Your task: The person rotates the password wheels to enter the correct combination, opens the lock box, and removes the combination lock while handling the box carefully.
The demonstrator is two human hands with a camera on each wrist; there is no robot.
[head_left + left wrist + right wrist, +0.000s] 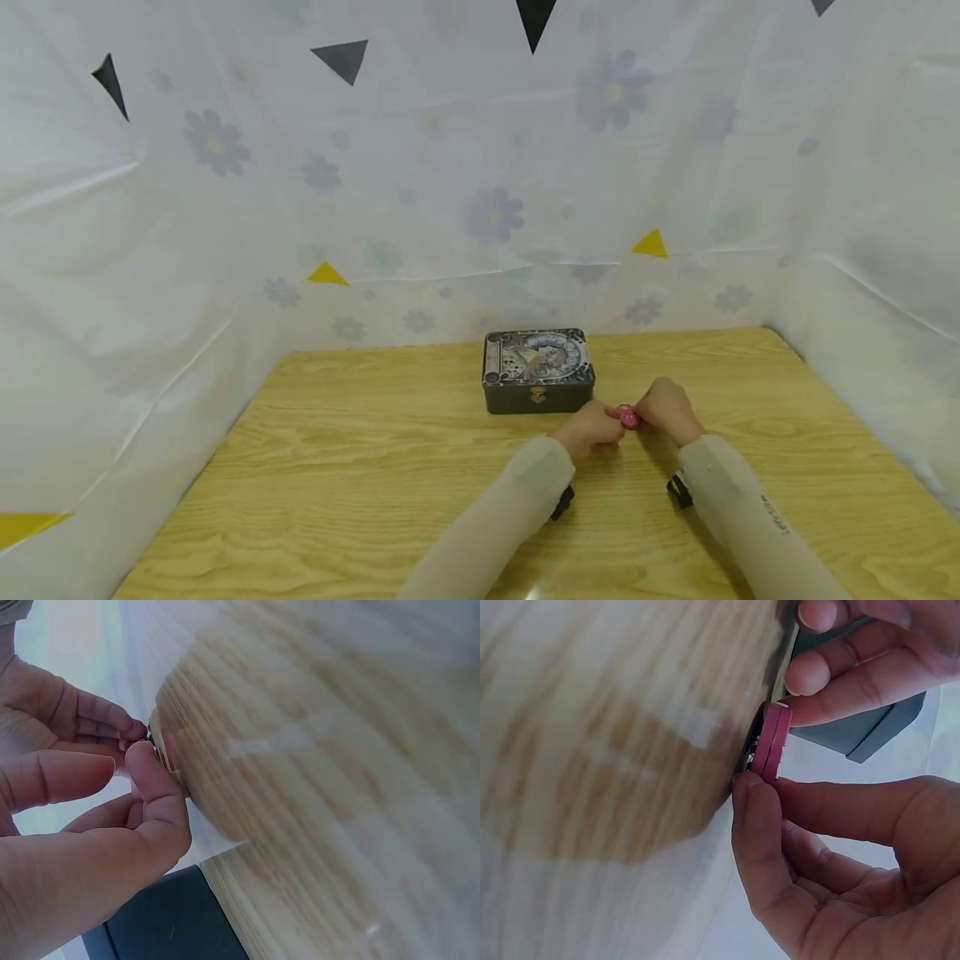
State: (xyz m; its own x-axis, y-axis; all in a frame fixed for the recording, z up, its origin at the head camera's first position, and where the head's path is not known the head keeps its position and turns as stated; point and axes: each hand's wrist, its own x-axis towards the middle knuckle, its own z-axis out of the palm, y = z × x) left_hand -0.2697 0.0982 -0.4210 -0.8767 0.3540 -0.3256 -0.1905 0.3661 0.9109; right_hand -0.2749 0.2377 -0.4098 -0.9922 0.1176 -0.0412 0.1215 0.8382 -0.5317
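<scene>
A small pink round object (627,417) with a thin, two-layered pink edge stands between both hands near the table's surface. My right hand (669,408) pinches its near end between thumb and bent fingers; in the right wrist view the pink rim (773,742) shows a dark, shiny underside. My left hand (592,427) reaches it from the other side, fingertips right at the rim. In the left wrist view a gap shows between my left thumb and forefinger (157,780), and the pink object is mostly hidden behind the fingers. Its exact kind does not show.
A dark tin box (538,398) with a patterned lid and brass clasp sits shut just behind my left hand. The wood-grain table (360,467) reaches to a flower-printed white sheet (420,192) at the back and plain white sheets at the sides.
</scene>
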